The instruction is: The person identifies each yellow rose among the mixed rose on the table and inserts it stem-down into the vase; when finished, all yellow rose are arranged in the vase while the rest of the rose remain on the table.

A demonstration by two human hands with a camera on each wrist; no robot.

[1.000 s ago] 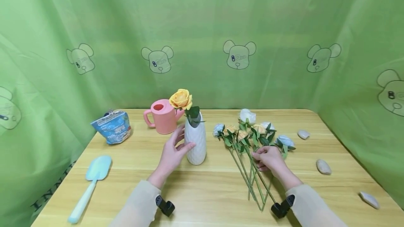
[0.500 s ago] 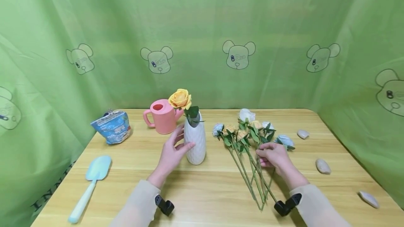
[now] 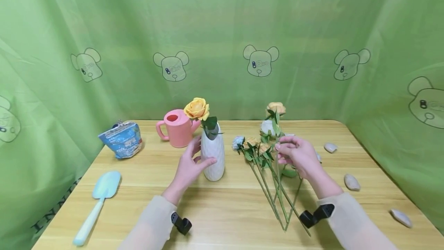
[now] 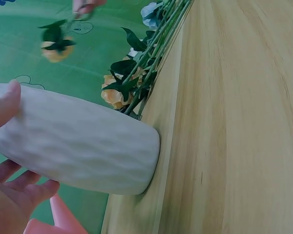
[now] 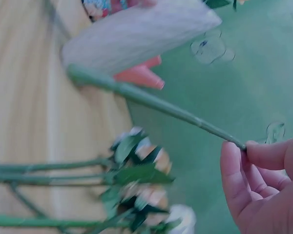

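Left hand point(image 3: 189, 167): grips white vase point(image 3: 213, 157), upright on table point(image 3: 225, 211) (yellow rose point(image 3: 197, 108) inside).
Right hand point(image 3: 298, 155): pinches orange rose point(image 3: 276, 108) by its stem, lifted above flower pile point(image 3: 258, 149).

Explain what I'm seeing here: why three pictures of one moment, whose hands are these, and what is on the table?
No machine here: a person works with bare hands and wears three cameras. The wide picture comes from the head, the other two from the wrists. The left hand holds the white ribbed vase, which stands on the light wooden table with one yellow rose in it. The left wrist view shows that vase up close. The right hand pinches the green stem of a lifted orange rose, as the blurred right wrist view confirms. A bunch of loose roses lies on the table below it. Also there: a pink watering can, a blue printed bag, a pale blue plastic scoop and grey pebbles.
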